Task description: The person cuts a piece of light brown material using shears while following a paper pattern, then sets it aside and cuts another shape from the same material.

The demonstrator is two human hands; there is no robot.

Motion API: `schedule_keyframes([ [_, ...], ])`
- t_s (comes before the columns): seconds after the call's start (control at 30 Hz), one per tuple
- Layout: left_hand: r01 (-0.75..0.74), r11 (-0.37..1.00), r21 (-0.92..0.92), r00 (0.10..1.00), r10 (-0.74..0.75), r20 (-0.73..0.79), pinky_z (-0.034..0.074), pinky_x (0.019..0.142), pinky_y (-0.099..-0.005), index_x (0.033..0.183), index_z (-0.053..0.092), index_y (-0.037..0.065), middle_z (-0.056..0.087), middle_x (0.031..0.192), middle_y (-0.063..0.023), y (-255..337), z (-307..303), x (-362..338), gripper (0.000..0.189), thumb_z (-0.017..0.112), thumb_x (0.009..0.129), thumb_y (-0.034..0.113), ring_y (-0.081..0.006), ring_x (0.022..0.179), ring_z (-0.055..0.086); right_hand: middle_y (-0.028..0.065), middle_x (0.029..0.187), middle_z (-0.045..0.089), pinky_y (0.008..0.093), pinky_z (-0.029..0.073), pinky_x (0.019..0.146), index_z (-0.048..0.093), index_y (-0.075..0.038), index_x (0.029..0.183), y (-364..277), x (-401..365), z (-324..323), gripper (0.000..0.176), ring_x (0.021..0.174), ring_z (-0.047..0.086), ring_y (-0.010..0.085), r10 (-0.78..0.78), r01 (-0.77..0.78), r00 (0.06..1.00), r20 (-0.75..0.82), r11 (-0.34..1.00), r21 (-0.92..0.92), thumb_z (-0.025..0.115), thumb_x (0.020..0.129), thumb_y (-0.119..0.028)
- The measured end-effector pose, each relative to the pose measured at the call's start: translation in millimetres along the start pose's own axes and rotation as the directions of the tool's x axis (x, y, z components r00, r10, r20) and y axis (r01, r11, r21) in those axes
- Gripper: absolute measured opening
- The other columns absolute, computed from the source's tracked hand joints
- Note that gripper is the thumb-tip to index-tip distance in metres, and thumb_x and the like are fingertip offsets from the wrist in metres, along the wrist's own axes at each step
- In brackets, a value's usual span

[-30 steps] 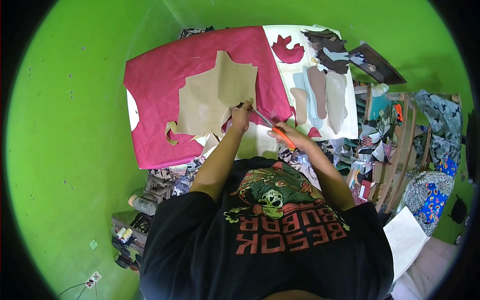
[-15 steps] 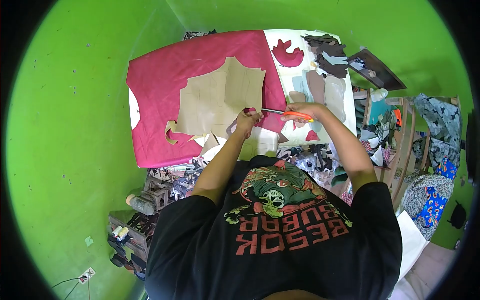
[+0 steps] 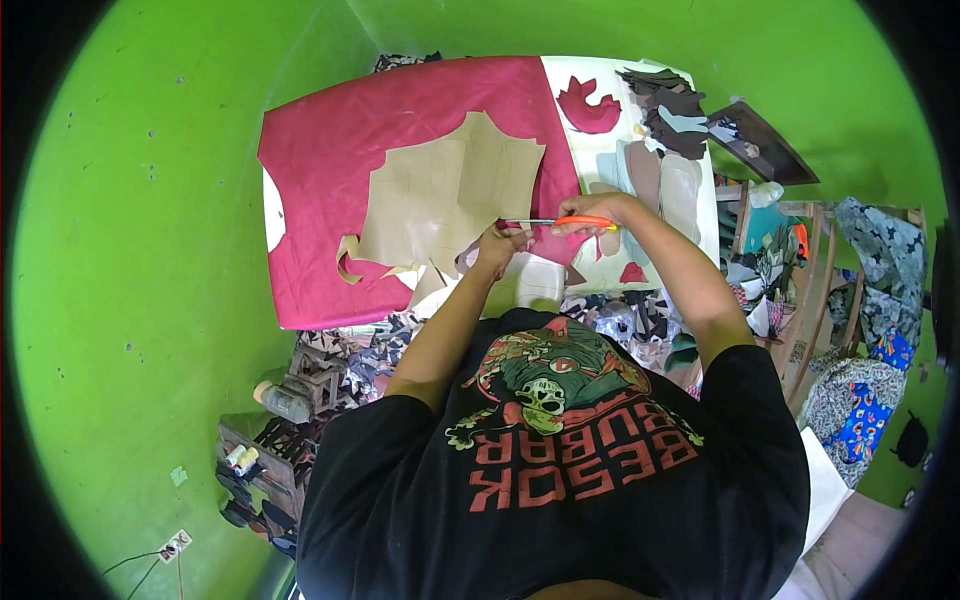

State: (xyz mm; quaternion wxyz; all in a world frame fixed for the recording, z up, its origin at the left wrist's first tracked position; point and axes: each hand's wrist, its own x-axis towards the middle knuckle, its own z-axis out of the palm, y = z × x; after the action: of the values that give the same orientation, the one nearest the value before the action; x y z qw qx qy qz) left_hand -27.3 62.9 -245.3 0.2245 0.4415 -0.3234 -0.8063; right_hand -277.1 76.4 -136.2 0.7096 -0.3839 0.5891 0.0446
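Orange-handled scissors (image 3: 588, 221) are in my right hand (image 3: 593, 213), their blades pointing left to my left hand's fingertips. My left hand (image 3: 499, 247) is closed on a small piece of red material at the lower right edge of a tan sheet (image 3: 450, 190). Faint drawn outlines show on the tan sheet, which lies on a large red sheet (image 3: 320, 150). The red sheet covers the left and middle of a white table (image 3: 590, 150). A curled tan strip (image 3: 347, 262) lies left of the tan sheet's lower edge.
A curved red piece (image 3: 590, 106), dark cut pieces (image 3: 672, 105) and pale rounded pieces (image 3: 680, 192) lie on the table's right side. Beyond it are a dark tray (image 3: 765, 145) and a wooden rack (image 3: 808, 290) with fabric. Scraps (image 3: 360, 350) lie beneath the near edge.
The scissors have shifted left relative to my left hand, and their blades now reach its fingertips. The view has shifted slightly.
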Motion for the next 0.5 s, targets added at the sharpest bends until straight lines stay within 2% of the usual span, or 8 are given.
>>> schedule_keyframes([
  [0.13, 0.011, 1.0, 0.001, 1.0, -0.011, 0.022, 0.054, 0.061, -0.0265, 0.099, 0.068, 0.0, 0.074, 0.082, -0.009, -9.8, -6.9, 6.2, 0.016, 0.078, 0.087, -0.002, -0.0147, 0.069, 0.069, -0.0047, 0.069, 0.047, 0.0214, 0.031, 0.042, 0.057, -0.011, 0.106, 1.7, 1.0, -1.4, 0.054, 0.049, 0.04, 0.0043, -0.008, 0.007, 1.0, -0.013, 0.998, -0.068, 0.083, 0.084, -0.054],
  [0.27, 0.034, 0.999, -0.004, 0.999, -0.034, -0.019, 0.052, 0.061, -0.0268, 0.094, 0.069, 0.0, 0.074, 0.081, -0.0086, -7.5, -6.4, 2.5, 0.013, 0.079, 0.087, -0.001, -0.0135, 0.068, 0.067, -0.0048, 0.069, 0.048, 0.0214, 0.031, 0.042, 0.058, -0.011, 0.106, 3.8, 2.1, -0.2, 0.052, 0.049, 0.041, 0.0046, -0.013, 0.014, 1.0, 0.024, 1.0, -0.016, 0.084, 0.085, -0.051],
  [0.33, 0.059, 0.996, 0.071, 0.992, -0.066, 0.105, 0.053, 0.065, -0.0278, 0.107, 0.064, 0.001, 0.074, 0.087, -0.0096, -11.8, -15.4, 12.0, 0.025, 0.08, 0.088, 0.002, -0.0144, 0.071, 0.068, -0.0044, 0.072, 0.05, 0.0248, 0.035, 0.046, 0.057, -0.012, 0.102, 3.7, 3.9, 2.6, 0.058, 0.054, 0.045, 0.0058, -0.057, 0.057, 0.998, 0.001, 0.998, -0.034, 0.083, 0.082, -0.059],
  [0.37, 0.058, 0.996, 0.069, 0.992, -0.065, 0.105, 0.053, 0.065, -0.0278, 0.107, 0.064, 0.001, 0.074, 0.087, -0.0096, -16.9, -16.6, 14.4, 0.025, 0.08, 0.088, 0.002, -0.0144, 0.071, 0.068, -0.0044, 0.072, 0.05, 0.0248, 0.035, 0.046, 0.057, -0.012, 0.102, 3.8, 3.9, 2.7, 0.058, 0.054, 0.045, 0.0058, -0.056, 0.056, 0.998, 0.0, 0.998, -0.035, 0.083, 0.082, -0.059],
  [0.43, -0.006, 1.0, 0.029, 0.999, 0.005, 0.04, 0.05, 0.063, -0.0272, 0.09, 0.073, -0.001, 0.074, 0.082, -0.0091, -11.4, -12.7, 6.3, 0.009, 0.08, 0.086, 0.001, -0.0132, 0.066, 0.065, -0.0046, 0.072, 0.05, 0.0251, 0.034, 0.046, 0.058, -0.011, 0.104, 4.2, 6.4, 3.8, 0.058, 0.055, 0.045, 0.0058, -0.064, 0.064, 0.998, 0.002, 0.997, -0.051, 0.083, 0.082, -0.059],
  [0.5, 0.001, 0.999, 0.049, 0.999, -0.003, 0.034, 0.05, 0.063, -0.027, 0.091, 0.073, -0.001, 0.074, 0.082, -0.009, -9.8, -13.2, 4.5, 0.009, 0.08, 0.086, 0.001, -0.0133, 0.066, 0.065, -0.0047, 0.071, 0.05, 0.0242, 0.034, 0.044, 0.058, -0.01, 0.105, 5.3, 9.1, 3.1, 0.054, 0.053, 0.044, 0.0048, -0.063, 0.063, 0.998, 0.013, 0.997, -0.036, 0.084, 0.084, -0.053],
])
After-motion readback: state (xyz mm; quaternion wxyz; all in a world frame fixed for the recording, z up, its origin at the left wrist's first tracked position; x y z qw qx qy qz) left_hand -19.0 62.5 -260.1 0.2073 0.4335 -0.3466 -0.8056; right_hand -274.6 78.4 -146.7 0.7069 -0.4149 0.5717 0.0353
